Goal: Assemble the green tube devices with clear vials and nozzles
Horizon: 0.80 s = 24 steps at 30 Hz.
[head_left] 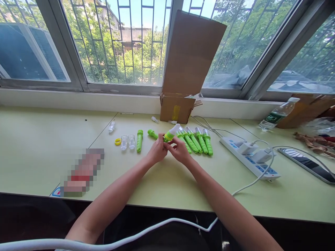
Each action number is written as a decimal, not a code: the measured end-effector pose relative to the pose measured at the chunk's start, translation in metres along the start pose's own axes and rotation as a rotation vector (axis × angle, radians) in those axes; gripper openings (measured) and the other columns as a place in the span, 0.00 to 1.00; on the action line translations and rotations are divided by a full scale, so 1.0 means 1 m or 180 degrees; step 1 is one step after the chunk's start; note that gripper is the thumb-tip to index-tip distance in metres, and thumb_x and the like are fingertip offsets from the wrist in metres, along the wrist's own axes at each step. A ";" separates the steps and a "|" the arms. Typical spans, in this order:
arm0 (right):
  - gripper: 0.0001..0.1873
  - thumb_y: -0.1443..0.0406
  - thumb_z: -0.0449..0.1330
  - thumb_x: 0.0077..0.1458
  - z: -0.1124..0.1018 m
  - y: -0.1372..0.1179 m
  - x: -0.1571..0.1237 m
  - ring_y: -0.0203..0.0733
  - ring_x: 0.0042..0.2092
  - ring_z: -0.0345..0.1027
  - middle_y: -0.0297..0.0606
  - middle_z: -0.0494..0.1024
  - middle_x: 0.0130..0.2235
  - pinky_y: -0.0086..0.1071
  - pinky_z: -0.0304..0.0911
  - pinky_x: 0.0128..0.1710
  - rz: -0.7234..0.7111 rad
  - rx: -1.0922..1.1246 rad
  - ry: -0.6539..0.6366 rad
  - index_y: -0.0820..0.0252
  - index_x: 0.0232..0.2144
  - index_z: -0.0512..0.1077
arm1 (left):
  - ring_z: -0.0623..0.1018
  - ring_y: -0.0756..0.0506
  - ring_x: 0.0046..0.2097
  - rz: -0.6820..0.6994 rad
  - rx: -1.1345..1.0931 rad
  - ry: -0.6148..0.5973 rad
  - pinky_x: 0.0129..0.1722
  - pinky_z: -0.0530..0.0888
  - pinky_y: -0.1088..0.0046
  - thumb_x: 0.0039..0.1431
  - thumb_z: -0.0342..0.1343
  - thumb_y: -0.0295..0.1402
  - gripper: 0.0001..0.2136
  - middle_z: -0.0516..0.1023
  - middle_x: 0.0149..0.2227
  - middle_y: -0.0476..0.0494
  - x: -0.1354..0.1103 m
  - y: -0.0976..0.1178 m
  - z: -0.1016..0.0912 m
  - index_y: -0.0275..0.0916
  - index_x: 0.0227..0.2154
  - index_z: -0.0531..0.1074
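Both my hands meet over the middle of the pale green table (39,146). My left hand (157,150) and my right hand (180,150) are closed together on a green toy piece with a clear cap (171,133), its cap end pointing up and away. Just right of it lies a row of several finished green pieces with clear caps (199,140). To the left lie a green handle (139,140), another green part (152,134), two clear caps (127,142) and a yellow ring (118,141).
An open cardboard box (176,107) stands against the window sill behind the parts. A white power strip (251,158) with plugged chargers and cables lies at the right, beside a phone (306,164) and a water bottle (277,114). A small clear vial (111,126) lies left.
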State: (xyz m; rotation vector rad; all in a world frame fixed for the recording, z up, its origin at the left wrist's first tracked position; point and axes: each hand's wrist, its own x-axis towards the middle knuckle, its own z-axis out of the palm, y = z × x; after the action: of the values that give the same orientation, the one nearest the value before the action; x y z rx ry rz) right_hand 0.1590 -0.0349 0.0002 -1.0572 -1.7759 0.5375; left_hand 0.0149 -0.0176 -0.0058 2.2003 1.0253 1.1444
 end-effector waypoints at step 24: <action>0.22 0.48 0.62 0.45 -0.004 -0.001 0.002 0.39 0.28 0.67 0.38 0.75 0.29 0.31 0.65 0.25 0.0244 0.0338 0.0694 0.59 0.32 0.73 | 0.65 0.38 0.57 -0.0346 0.0659 -0.0768 0.54 0.65 0.59 0.50 0.53 0.31 0.29 0.64 0.52 0.34 0.004 0.035 -0.049 0.39 0.56 0.53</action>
State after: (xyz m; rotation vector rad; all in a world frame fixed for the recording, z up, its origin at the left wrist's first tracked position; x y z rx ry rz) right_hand 0.1621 -0.0343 0.0034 -1.0706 -1.5057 0.5363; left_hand -0.0099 -0.0340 0.0464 2.3384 1.1842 0.7319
